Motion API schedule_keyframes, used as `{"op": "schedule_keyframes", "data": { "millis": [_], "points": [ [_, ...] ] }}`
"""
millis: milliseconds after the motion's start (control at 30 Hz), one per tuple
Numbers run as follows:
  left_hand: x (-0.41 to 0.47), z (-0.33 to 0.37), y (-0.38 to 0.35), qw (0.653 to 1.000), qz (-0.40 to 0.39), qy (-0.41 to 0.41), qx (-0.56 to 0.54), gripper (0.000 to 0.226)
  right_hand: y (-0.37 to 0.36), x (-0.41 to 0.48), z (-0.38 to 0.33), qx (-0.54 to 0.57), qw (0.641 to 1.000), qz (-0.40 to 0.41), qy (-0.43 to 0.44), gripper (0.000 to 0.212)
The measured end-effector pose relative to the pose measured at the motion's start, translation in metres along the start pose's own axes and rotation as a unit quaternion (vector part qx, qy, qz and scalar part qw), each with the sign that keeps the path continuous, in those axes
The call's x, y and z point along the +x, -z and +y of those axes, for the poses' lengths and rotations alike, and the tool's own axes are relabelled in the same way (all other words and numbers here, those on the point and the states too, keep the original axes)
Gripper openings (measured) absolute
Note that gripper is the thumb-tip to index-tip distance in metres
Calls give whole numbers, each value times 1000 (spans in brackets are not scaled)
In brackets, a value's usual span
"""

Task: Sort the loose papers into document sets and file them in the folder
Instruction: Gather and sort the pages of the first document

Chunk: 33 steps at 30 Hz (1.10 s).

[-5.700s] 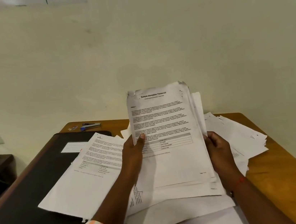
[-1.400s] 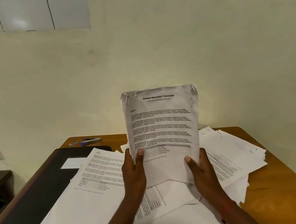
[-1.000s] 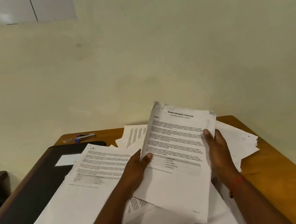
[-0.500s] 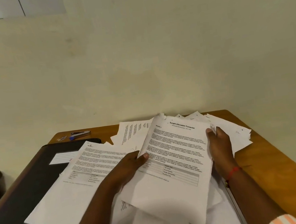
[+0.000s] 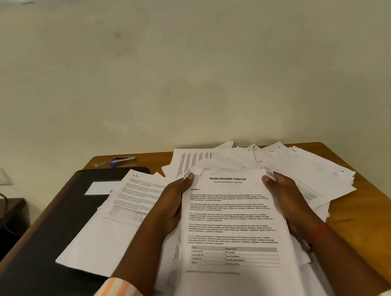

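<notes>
The left hand (image 5: 170,210) and the right hand (image 5: 286,196) each grip a side edge of a stack of papers (image 5: 232,230), thumbs pressed on the top sheet near its far corners. That sheet is headed "Sample Education Transcript". The stack sits over the loose papers (image 5: 317,171) spread from the middle of the table (image 5: 379,228) to its far right corner. The black folder (image 5: 35,245) lies along the left edge, with a printed sheet (image 5: 123,214) overlapping its right side.

The step in hand looks like squaring this set. Done well, both edges stay evenly held, the curled far corners are lined up, and the set goes down apart from the loose pile, so that sets do not mix.

The fingers under the stack are hidden, and its near end is cut off by the frame. Whether it rests on the pile or hangs just above is unclear. The body text is too small to read. A stapler (image 5: 123,161) lies at the far left corner; the small thing beside it is perhaps spare staples.
</notes>
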<state>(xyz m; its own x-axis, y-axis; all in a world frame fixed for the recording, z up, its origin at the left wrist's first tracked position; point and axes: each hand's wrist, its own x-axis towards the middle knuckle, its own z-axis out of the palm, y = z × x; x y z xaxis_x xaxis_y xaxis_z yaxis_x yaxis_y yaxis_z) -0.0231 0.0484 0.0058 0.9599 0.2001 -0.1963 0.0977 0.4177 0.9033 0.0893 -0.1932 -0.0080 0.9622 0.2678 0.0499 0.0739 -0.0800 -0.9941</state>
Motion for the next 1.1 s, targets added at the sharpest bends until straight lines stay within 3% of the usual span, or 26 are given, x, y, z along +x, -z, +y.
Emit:
{"op": "schedule_keyframes", "data": {
  "millis": [167, 333, 467, 600, 700, 900, 1000, 1100],
  "points": [
    [0, -4, -6, 999, 11, -38, 30, 34, -4, -2, 0, 25, 1000, 8, -14, 22],
    [7, -9, -9, 988, 74, -84, 103, 36, -8, -5, -5, 9, 1000, 16, 3, 22],
    [10, -10, -6, 987, 105, -72, 102, 41, -7, -4, -3, -34, 999, 19, 32, 22],
    [10, -12, -3, 989, 113, -41, 87, 33, -10, -5, -1, -58, 996, 15, 62, 23],
    [14, -14, -8, 978, 144, -49, 141, 33, -9, -4, 2, -51, 996, 18, 64, 25],
    [17, -9, -3, 970, 200, -99, 98, 44, -15, -10, -2, 16, 998, -54, 23, 17],
    [15, -2, -6, 954, 223, -120, 160, 47, -16, -4, 11, -9, 996, -66, 53, 35],
    [12, -4, -12, 952, 200, -125, 196, 39, -15, -5, 6, -37, 996, -30, 74, 17]
  ]
}}
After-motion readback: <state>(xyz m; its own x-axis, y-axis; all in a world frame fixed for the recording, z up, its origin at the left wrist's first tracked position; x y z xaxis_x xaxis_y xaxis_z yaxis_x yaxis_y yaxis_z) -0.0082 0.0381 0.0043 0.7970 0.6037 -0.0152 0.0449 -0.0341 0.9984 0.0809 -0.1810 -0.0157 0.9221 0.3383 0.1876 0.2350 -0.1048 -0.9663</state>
